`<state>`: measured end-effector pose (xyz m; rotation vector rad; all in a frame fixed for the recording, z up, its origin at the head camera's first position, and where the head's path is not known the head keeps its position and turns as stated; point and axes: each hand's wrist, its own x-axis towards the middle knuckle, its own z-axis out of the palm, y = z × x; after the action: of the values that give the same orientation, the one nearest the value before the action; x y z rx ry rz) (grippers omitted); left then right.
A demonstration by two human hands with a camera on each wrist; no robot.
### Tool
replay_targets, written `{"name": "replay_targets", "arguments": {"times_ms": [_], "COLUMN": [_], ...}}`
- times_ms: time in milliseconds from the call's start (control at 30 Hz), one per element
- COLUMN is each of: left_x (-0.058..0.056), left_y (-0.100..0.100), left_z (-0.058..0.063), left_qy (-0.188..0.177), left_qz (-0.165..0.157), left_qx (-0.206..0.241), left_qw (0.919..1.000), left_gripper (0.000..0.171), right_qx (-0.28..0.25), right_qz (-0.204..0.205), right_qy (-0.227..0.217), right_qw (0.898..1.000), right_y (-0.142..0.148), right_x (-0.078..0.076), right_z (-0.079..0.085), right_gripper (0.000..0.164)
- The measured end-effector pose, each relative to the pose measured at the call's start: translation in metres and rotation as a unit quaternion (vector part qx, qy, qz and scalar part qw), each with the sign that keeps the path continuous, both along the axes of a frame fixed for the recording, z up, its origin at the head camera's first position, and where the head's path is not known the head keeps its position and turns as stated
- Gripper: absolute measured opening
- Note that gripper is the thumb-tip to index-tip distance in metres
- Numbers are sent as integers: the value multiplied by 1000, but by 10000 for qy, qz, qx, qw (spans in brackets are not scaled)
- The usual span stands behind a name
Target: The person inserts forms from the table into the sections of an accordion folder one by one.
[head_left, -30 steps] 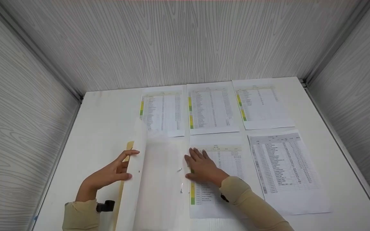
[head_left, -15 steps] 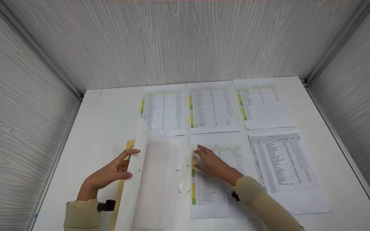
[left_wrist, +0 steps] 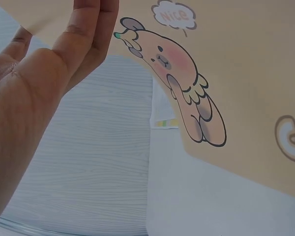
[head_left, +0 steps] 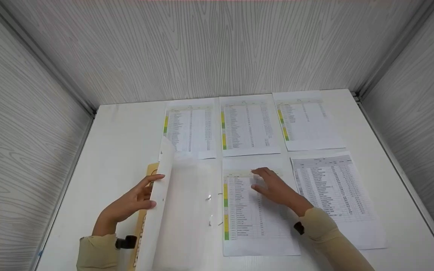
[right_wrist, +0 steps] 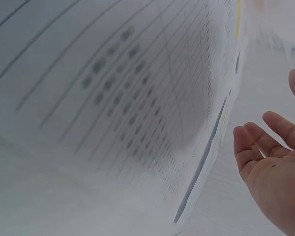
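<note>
My left hand (head_left: 128, 201) holds the free edge of a binder's raised front cover (head_left: 156, 226), thumb and a fingertip on the white inner side, other fingers behind. In the left wrist view the cover's tan outside (left_wrist: 255, 88) carries a cartoon animal and the word "Nice". Beneath the cover lies a pale translucent sheet (head_left: 187, 210). Thin metal binder rings (head_left: 208, 197) stand apart along its right side. My right hand (head_left: 277, 188) hovers over or lightly touches a printed sheet (head_left: 241, 218), fingers loosely bent, holding nothing; contact cannot be told.
Three printed sheets lie along the back: left (head_left: 192, 128), middle (head_left: 247, 128) and right (head_left: 307, 128). Another printed sheet (head_left: 337, 195) lies at the right, partly under my right forearm. The white table (head_left: 119, 131) meets wood-patterned panels (head_left: 217, 49) at the back and sides.
My right hand has moved right, from the binder's ring side to over the middle of the printed sheet, uncovering the metal rings. My left hand stays on the raised cover.
</note>
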<state>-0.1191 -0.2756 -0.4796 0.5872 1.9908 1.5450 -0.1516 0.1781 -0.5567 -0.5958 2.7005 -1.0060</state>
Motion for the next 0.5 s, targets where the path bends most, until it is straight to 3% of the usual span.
{"name": "replay_targets", "arguments": {"times_ms": [367,500], "left_x": [1,1], "left_y": [3,4], "left_z": [-5,-6], "left_qy": [15,-55], "left_qz": [94,139], "left_qx": [124,188], "left_qw": [9999,9997], "left_gripper": [71,73], "right_qx": [25,190], "right_qz": [-540,-777], "right_qy": [-34,-282], "right_qw": [9985,9964], "right_y": [50,63], "right_x": [1,-2], "right_z": [-9,-10], "right_gripper": [60,64]}}
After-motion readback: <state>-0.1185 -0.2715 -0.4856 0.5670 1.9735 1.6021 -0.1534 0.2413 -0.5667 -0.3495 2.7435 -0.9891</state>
